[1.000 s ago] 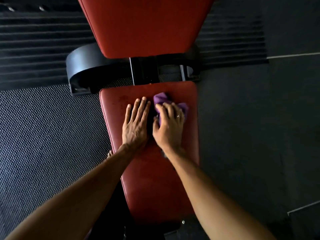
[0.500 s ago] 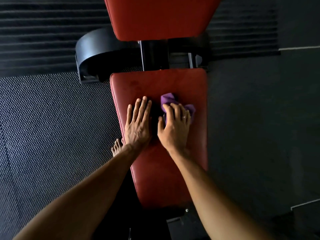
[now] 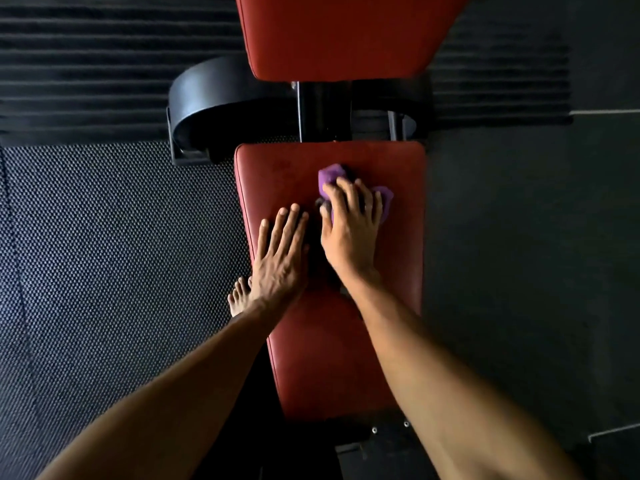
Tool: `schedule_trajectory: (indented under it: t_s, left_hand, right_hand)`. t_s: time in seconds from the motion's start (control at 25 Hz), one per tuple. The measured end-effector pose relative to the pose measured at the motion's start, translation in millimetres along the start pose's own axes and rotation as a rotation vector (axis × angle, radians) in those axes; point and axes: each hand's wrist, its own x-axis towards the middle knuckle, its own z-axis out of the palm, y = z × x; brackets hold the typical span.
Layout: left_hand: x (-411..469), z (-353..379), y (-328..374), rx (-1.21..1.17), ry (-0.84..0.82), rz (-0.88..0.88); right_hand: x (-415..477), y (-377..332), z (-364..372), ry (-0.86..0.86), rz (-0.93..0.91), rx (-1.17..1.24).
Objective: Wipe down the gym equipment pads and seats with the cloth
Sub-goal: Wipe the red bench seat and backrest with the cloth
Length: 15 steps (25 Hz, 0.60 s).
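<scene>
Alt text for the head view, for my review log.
A right hand presses a purple cloth onto a red bench seat, while the left hand lies flat beside it. A second red pad sits beyond; a bare foot stands on the floor mat.

1. Most of the cloth (image 3: 329,173) is hidden under the right hand (image 3: 349,233). Only purple folds show past the fingertips and beside the little finger. Whether the hand grips it or just presses on it cannot be told.
2. The right hand's fingertips are slightly blurred.
3. A bare foot (image 3: 238,296) just beside the left hand (image 3: 281,261) shows only its toes, because the wrist covers the rest.
4. The back pad (image 3: 339,36) beyond the fingertips is cut off by the top edge.
5. Both forearms run off the bottom edge.
</scene>
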Motion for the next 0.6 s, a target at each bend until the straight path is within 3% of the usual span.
schedule_trajectory:
  t_s: [0.12,0.4,0.6]
  left_hand:
    - [0.4,0.9,1.5,-0.003,-0.01,-0.009]
    - [-1.4,-2.2,-0.9,-0.017,-0.079,0.0]
    - [3.2,-3.6,3.7,-0.042,-0.03,-0.044]
  right_hand:
    - [15.1,-6.4,2.4,0.004,0.038,0.002]
    - [-93.3,0.4,-36.0,-0.135,-0.037,0.03]
    - [27.5,-15.7,2.1,-0.059,-0.103,0.023]
